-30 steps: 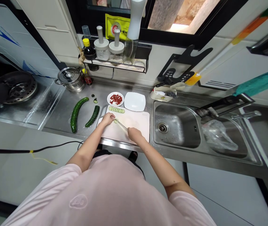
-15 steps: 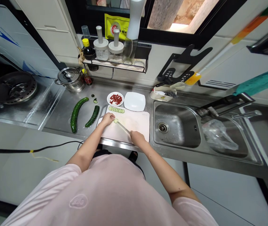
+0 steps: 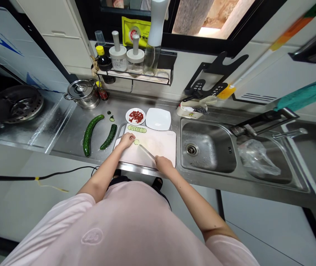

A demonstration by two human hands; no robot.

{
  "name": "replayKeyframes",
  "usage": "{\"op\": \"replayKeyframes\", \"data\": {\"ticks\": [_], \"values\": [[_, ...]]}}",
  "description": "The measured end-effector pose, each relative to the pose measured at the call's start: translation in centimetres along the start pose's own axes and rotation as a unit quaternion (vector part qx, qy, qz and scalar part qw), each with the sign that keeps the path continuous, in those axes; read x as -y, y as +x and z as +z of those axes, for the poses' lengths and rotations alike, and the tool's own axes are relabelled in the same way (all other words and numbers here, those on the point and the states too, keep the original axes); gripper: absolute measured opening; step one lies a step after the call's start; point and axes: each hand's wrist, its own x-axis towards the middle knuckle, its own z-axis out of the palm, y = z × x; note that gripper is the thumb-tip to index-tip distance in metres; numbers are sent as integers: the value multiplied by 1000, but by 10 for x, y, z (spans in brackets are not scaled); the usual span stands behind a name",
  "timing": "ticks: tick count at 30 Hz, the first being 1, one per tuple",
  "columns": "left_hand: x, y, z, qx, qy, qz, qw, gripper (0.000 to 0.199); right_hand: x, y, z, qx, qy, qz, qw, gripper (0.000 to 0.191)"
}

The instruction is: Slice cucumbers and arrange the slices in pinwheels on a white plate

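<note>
My right hand (image 3: 162,163) is closed round the handle of a knife (image 3: 147,151), whose blade points up and left over the white cutting board (image 3: 160,147). Just left of the blade tip lies a single pale green cucumber slice (image 3: 136,142). My left hand (image 3: 127,140) rests at the board's left part beside that slice, fingers curled together; whether something small is between them is too small to tell. A row of overlapping cucumber slices (image 3: 137,129) lies along the board's top edge. Left of the board are a cut cucumber piece (image 3: 109,137) and a longer whole cucumber (image 3: 90,135).
Behind the board stand a plate of chopped red pieces (image 3: 136,116) and a white square plate (image 3: 158,119). Small cucumber ends (image 3: 111,118) lie further left, near a lidded steel pot (image 3: 83,94). To the right is a sink (image 3: 208,147); jars (image 3: 118,58) stand on a wall rack.
My right hand and the knife have shifted slightly right, and the blade tip has come away from the single slice. My left hand has hardly moved.
</note>
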Motion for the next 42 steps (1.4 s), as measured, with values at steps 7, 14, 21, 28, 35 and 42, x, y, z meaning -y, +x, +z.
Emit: {"op": "replayKeyframes", "data": {"ticks": [7, 14, 21, 28, 35, 42], "values": [[-8, -13, 3, -20, 47, 18, 999, 19, -5, -6, 13, -45, 2, 21, 999, 28], [-23, -31, 11, -55, 125, 22, 990, 26, -16, -9, 24, -103, 54, 89, 989, 36], [-28, -32, 14, -61, 124, -7, 990, 20, -25, -5, 25, -113, 105, 142, 978, 37], [-28, -27, 13, -60, 70, -47, 995, 13, -25, -2, 30, -134, 139, 165, 967, 36], [-19, -15, 11, -62, -21, -98, 993, 9, -27, 0, 35, -143, 150, 184, 961, 36], [-4, 5, -1, -142, -14, -159, 977, 20, -28, 1, 37, -143, 152, 192, 959, 39]]}}
